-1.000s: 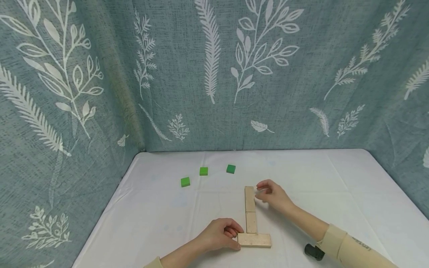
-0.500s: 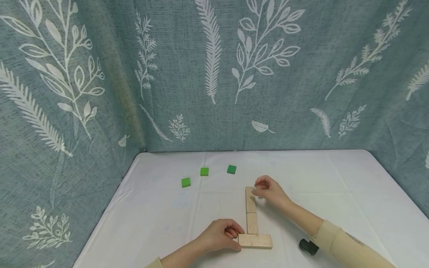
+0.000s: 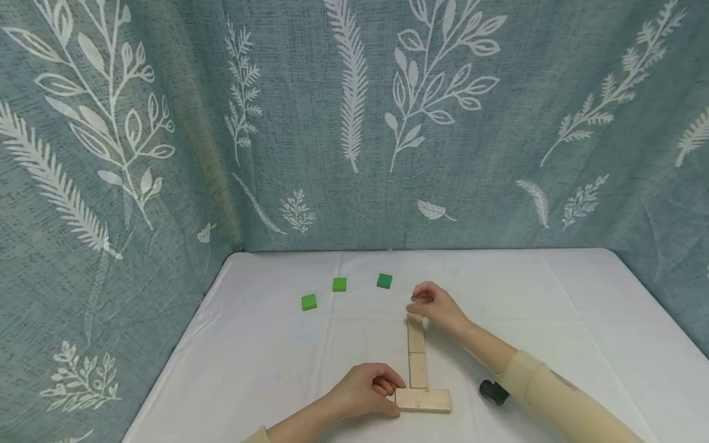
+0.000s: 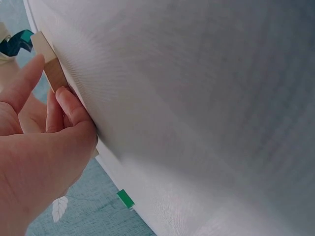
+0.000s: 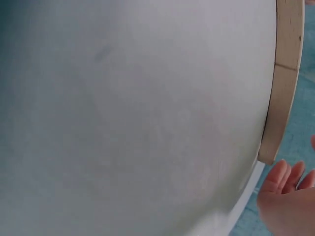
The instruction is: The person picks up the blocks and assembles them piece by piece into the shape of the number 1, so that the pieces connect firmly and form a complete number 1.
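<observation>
Left grip [image 3: 368,389] pinching the crosswise block [image 3: 423,400]; right grip [image 3: 434,304] loose at row's far end.
We see the crosswise block flat on the counter [image 3: 266,363], left end between left thumb and fingers. Middle block [image 3: 418,370], then far block [image 3: 415,334], run away from it end to end. Right fingers bent, by far block's tip; contact unclear to us. Beyond: three green blocks [image 3: 339,284].

On the table [image 3: 249,369], two end-to-end planks [image 3: 417,347] lie behind a crosswise plank [image 3: 423,400], right of three blocks [image 3: 340,285].
</observation>
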{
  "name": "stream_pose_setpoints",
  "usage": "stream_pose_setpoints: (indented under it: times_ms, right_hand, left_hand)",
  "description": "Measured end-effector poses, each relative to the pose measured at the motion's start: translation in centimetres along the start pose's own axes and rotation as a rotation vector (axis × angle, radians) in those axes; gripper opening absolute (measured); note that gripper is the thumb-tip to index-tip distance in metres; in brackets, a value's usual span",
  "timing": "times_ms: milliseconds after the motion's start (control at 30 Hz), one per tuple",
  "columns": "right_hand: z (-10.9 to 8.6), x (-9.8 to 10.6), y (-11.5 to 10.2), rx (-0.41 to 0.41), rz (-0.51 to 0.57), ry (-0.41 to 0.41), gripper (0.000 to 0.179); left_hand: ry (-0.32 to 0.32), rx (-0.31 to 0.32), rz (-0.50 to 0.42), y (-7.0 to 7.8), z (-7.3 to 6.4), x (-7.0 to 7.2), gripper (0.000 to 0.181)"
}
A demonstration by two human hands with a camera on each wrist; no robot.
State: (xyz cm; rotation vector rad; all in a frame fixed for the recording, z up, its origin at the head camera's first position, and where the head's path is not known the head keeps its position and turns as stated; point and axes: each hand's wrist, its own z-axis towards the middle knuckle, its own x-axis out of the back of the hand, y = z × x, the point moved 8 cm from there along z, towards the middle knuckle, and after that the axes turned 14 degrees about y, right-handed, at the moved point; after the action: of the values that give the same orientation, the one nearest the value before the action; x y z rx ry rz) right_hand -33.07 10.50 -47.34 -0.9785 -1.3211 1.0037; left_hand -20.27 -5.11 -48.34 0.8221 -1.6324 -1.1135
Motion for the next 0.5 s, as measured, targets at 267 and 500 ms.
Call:
stream_pose_setpoints:
  times_ms: [267, 500]
  right_hand:
    - [1.4, -0.5, -0.7, 0.024, -0.030, -0.012, 0.032]
    - [2.6, -1.0, -0.5, 0.032, -0.065, -0.025, 0.030]
  left_hand:
    - [0.007, 0.005, 0.006, -0.3, 0.2, -0.1, 0.031]
    - [0.007, 0.012, 0.001, -0.4, 0.2, -0.1, 0.031]
